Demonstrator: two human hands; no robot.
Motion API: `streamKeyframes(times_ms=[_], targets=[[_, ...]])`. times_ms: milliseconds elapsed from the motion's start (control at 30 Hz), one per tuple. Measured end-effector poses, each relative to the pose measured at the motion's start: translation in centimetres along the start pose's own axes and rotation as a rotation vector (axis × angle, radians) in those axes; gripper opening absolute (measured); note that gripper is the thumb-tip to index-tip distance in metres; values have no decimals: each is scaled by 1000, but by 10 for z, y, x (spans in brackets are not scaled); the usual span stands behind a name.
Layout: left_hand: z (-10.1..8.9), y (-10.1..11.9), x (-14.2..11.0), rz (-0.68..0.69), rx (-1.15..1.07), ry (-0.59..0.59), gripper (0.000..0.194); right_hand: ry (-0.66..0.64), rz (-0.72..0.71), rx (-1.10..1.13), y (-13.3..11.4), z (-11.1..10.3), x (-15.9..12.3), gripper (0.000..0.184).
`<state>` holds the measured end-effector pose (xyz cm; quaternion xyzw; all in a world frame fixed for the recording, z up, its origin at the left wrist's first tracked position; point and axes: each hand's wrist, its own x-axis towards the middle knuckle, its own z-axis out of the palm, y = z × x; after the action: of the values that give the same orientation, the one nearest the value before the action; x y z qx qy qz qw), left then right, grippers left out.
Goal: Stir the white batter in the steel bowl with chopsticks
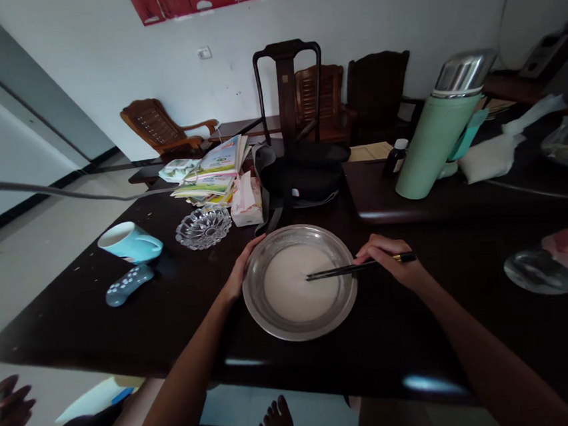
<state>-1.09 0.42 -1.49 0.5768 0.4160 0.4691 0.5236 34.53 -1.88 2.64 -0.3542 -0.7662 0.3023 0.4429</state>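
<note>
A round metal bowl (259, 312) stands on the dark table, with a milky white liquid (292, 299) in it. My left hand (241, 271) is closed on the bowl's left rim, its fingertips partly hidden along the far side. In my right hand (391, 259) is a pair of dark chopsticks (337, 271), held between thumb and fingers. Their tips dip into the liquid near the bowl's middle, and the shafts cross above the right rim.
Left of the bowl are a light blue mug (129, 241), a blue-grey remote-like object (129, 285) and a glass dish (204, 228). Behind lie a tissue pack (247, 203), booklets (217, 169) and a black bag (303, 174). A green thermos (434, 135) stands right. Another person's hand (9, 410) shows lower left.
</note>
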Motion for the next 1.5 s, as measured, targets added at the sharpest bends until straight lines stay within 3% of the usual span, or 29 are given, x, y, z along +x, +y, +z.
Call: streamKeyframes(times_ms=[167, 333, 500, 700, 867, 1033, 1200, 1367, 1500], targets=[[-1, -2, 1, 13, 3, 5, 60, -111, -48, 0, 0, 4, 0, 25], [2, 0, -1, -1, -31, 18, 59, -16, -8, 4, -1, 0, 0, 31], [3, 3, -1, -5, -48, 6, 59, -115, -22, 13, -2, 4, 0, 26], [5, 5, -1, 0, -66, -16, 57, -17, 28, 26, 3, 1, -1, 34], [4, 4, -1, 10, -60, -4, 58, -120, -12, 2, 1, 4, -1, 24], [2, 3, 0, 6, -60, -20, 59, -17, 21, 9, 1, 1, -1, 33], [3, 2, 0, 3, -57, -1, 58, -135, -13, -2, 2, 3, 0, 26], [4, 4, -1, -5, -55, 0, 59, -23, 42, 46, 3, 0, -1, 34], [3, 4, -1, -3, -45, -3, 58, -111, 43, 98, 3, 2, -2, 31]])
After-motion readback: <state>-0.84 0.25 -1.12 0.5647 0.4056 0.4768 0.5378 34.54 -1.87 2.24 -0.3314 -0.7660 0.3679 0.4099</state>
